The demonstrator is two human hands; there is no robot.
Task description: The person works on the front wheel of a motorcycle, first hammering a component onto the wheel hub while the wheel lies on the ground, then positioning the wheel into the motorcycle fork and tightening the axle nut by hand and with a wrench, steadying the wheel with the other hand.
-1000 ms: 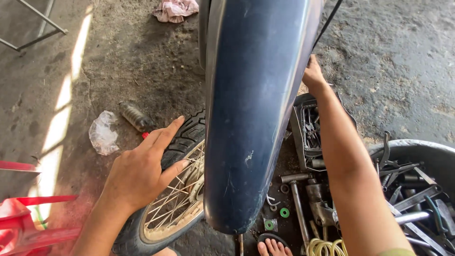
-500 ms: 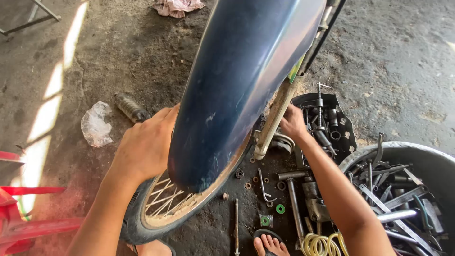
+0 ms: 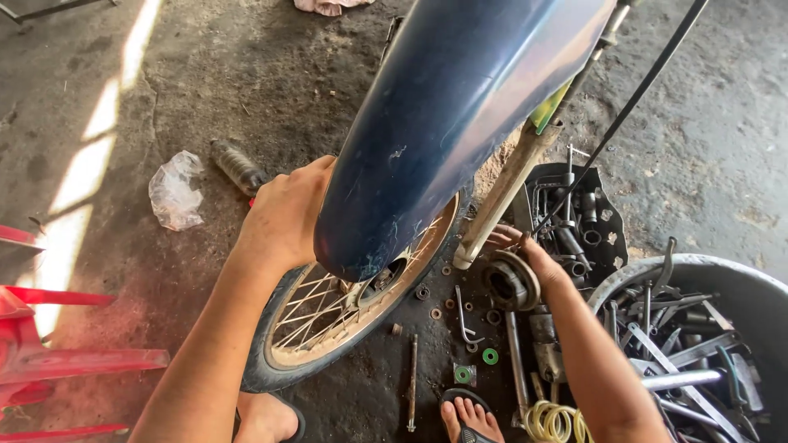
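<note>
A dark blue motorcycle front mudguard (image 3: 460,123) fills the middle of the view, above a spoked wheel (image 3: 336,316) with a black tyre. My left hand (image 3: 283,215) grips the top of the tyre just left of the mudguard. My right hand (image 3: 525,262) holds a round metal drum-shaped hub part (image 3: 509,283) low beside the bottom end of the pale fork leg (image 3: 501,201). A black cable (image 3: 632,98) runs down from the upper right towards that hand. The wheel's hub is partly hidden behind the mudguard.
Loose washers, nuts, a long axle rod (image 3: 412,381) and green rings (image 3: 490,356) lie on the dirty concrete floor. A black tool tray (image 3: 611,234), a round tub of wrenches (image 3: 698,344), a red plastic stool (image 3: 49,361), a crumpled plastic bag (image 3: 175,190) and my sandalled feet (image 3: 468,414) surround the wheel.
My left hand went from resting flat on the spokes to gripping the tyre top. My right hand dropped from the mudguard's far side to the fork's foot and took the round hub part.
</note>
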